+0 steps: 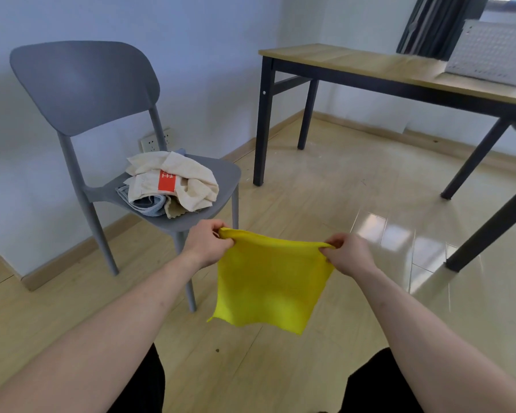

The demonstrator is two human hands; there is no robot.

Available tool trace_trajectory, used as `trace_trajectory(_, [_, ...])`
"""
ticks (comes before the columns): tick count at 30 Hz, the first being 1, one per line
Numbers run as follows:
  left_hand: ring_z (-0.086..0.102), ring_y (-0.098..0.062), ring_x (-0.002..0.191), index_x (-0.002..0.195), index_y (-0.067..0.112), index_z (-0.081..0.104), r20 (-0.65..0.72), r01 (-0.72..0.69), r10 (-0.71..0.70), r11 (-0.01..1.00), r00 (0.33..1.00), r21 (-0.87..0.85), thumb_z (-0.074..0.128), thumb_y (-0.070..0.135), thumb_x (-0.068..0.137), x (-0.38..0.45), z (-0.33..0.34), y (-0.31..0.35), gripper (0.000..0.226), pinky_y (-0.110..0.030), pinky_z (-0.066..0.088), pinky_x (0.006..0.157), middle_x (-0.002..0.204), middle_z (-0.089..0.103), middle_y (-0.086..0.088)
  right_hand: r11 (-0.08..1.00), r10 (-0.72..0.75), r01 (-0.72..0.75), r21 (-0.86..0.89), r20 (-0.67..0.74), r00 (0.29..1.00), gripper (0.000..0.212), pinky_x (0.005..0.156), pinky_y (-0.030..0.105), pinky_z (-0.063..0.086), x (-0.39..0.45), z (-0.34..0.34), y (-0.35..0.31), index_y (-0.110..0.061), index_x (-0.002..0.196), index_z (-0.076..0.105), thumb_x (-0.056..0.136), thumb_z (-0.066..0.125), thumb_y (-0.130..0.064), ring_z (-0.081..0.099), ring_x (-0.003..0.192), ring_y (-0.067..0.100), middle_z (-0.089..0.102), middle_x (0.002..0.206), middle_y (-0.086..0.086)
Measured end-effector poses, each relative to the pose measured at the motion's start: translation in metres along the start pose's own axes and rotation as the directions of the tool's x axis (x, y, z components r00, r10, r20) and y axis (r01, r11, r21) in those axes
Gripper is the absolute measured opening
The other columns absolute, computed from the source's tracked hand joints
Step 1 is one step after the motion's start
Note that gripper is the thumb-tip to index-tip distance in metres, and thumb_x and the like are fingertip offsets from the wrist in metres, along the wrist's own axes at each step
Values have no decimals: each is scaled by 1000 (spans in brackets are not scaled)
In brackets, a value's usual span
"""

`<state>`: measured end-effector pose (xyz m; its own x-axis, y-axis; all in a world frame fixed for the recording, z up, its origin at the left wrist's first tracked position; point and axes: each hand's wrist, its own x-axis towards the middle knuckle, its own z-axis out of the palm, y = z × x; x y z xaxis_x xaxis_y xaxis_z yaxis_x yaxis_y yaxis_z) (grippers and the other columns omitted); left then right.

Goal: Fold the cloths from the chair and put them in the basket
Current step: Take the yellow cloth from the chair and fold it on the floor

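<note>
Floor [325, 180] of shiny pale wood fills most of the view. On the right stands a wooden table [355, 62] with black legs. A white basket [492, 52] sits on its far end, well apart from the hands, and a dark curtain [429, 25] hangs behind it. On the left a grey chair [84, 84] stands by the wall. A pile of cloths [173, 183], cream, blue and one with a red patch, lies crumpled on its seat. In front of the chair, the yellow cloth [268, 281] hangs flat in the air. The left hand [206, 242] pinches its top left corner and the right hand [349, 253] pinches its top right corner. Low on the wall behind the chair is a white socket [151, 141].
</note>
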<state>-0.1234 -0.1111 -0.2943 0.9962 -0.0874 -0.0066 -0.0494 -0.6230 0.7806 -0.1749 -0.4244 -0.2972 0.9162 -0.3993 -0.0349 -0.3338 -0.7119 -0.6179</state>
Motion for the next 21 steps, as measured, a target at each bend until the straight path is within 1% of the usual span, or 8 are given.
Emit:
trace_trajectory(2, [62, -16, 62, 71, 19, 72, -121, -50, 44, 998, 992, -49, 76, 18, 80, 0, 1, 8, 10, -27, 44, 56, 61, 69, 1, 998, -31, 35, 54, -77, 997, 11, 77, 28, 49, -1, -7, -5, -19, 94, 80, 83, 77, -18, 64, 87, 20, 70, 86, 0])
trace_trajectory(4, [63, -8, 60, 71, 23, 73, -200, -86, 68, 992, 978, -88, 79, 20, 79, -1, 1, 15, 11, -23, 45, 54, 60, 69, 8, 993, -72, 83, 79, -134, 988, 10, 75, 27, 47, -3, -17, -7, -19, 92, 80, 83, 78, -17, 64, 85, 18, 71, 86, -1])
trace_trajectory(7, [69, -5, 64, 73, 25, 74, -171, -103, 73, 980, 982, -170, 82, 18, 78, 1, 3, 19, 12, -25, 53, 59, 65, 73, 8, 986, -154, 161, 30, -161, 975, 3, 73, 28, 48, -9, -32, -1, -21, 87, 78, 83, 78, -21, 65, 83, 18, 72, 83, -4])
trace_trajectory(9, [73, -9, 71, 72, 26, 75, -101, -120, 103, 976, 990, -184, 85, 19, 76, 1, 6, 17, 12, -33, 60, 68, 72, 76, 8, 977, -214, 213, -27, -161, 963, 4, 74, 32, 52, -17, -41, 12, -21, 83, 76, 83, 78, -24, 65, 81, 18, 73, 82, -3])
trace_trajectory(11, [73, -10, 75, 69, 27, 76, -8, -152, 152, 982, 988, -115, 88, 24, 73, -2, 10, 14, 13, -36, 62, 72, 76, 77, 10, 967, -252, 245, -70, -121, 960, 8, 73, 34, 52, -26, -45, 28, -20, 81, 74, 84, 79, -25, 65, 79, 17, 73, 81, -4])
trace_trajectory(14, [67, -7, 67, 67, 23, 75, 179, -204, 184, 974, 966, 101, 93, 33, 69, -12, 20, 4, 20, -24, 52, 62, 69, 73, 10, 961, -244, 247, -127, 35, 969, 12, 68, 31, 50, -42, -37, 60, -25, 78, 70, 83, 80, -27, 63, 77, 12, 70, 77, -8])
trace_trajectory(17, [56, -10, 61, 68, 19, 71, 368, -256, 141, 923, 919, 287, 92, 42, 68, -23, 36, -14, 31, -27, 45, 58, 63, 62, 8, 953, -137, 183, -240, 198, 971, 21, 67, 33, 53, -58, -17, 91, -37, 71, 64, 80, 80, -27, 63, 73, 12, 67, 72, -10])
trace_trajectory(21, [67, -22, 86, 92, 20, 73, 601, -375, 11, 792, 799, 483, 80, 49, 81, -42, 71, -53, 32, -34, 53, 71, 91, 72, -1, 929, 56, 101, -357, 403, 914, 29, 64, 19, 43, -70, 31, 138, -40, 68, 59, 79, 79, -23, 62, 75, 10, 65, 74, -15])
